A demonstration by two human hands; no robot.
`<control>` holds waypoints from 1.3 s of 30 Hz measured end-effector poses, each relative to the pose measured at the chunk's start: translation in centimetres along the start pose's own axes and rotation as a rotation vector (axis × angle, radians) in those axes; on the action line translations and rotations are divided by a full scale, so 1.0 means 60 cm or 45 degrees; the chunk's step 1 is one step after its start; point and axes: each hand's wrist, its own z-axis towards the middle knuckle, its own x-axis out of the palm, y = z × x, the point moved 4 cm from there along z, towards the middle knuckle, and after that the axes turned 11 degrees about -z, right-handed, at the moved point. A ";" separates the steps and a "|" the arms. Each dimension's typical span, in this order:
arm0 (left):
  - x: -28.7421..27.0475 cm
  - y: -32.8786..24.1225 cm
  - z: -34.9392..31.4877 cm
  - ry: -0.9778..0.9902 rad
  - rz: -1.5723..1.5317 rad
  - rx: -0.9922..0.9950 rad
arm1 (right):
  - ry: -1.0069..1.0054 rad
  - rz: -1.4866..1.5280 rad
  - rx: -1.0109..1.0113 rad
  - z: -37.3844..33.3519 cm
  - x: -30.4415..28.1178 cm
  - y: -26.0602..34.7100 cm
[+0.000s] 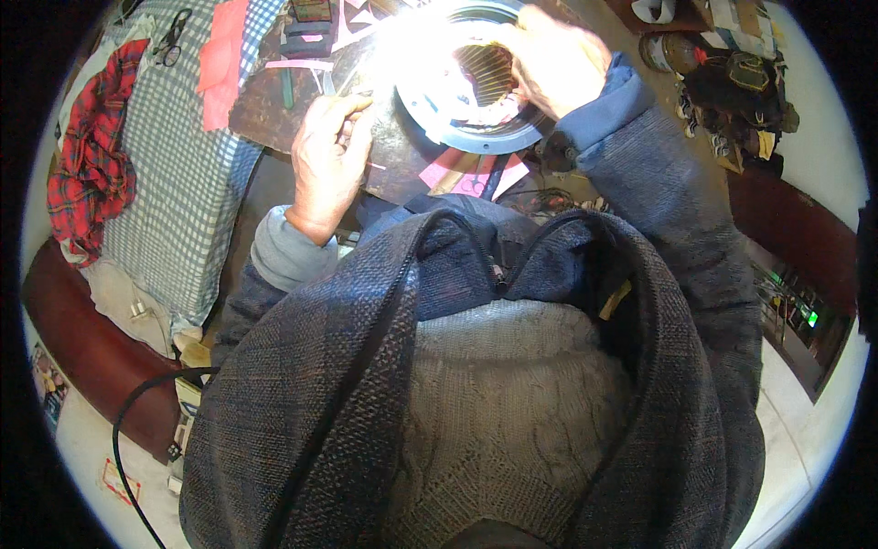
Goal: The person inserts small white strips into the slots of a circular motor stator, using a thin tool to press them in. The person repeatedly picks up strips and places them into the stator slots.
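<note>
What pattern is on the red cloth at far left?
The red cloth is plaid with dark lines; see the head view.

Jacket: a dark charcoal weave [302, 366] is covering the shoulders, brownish flecks and faint check lines running through it
Zip: dark teeth are edging both fronts, and a small metal pull [497, 274] is sitting where they meet
Inner front: dark blue cloth [457, 285] is showing — a yellowish patch [615, 300] is standing out on the right side
Sweater: greyish-beige cable knit [503, 393] is filling the opening
Left cuff: pale grey fabric [288, 249] is bunching
Right cuff: plain blue cloth [599, 110] is ending a dark, blue-grey sleeve [663, 174]
</note>
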 end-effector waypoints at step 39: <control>0.056 -0.001 0.159 0.338 0.278 0.540 | -0.244 1.125 0.065 0.045 0.067 -0.013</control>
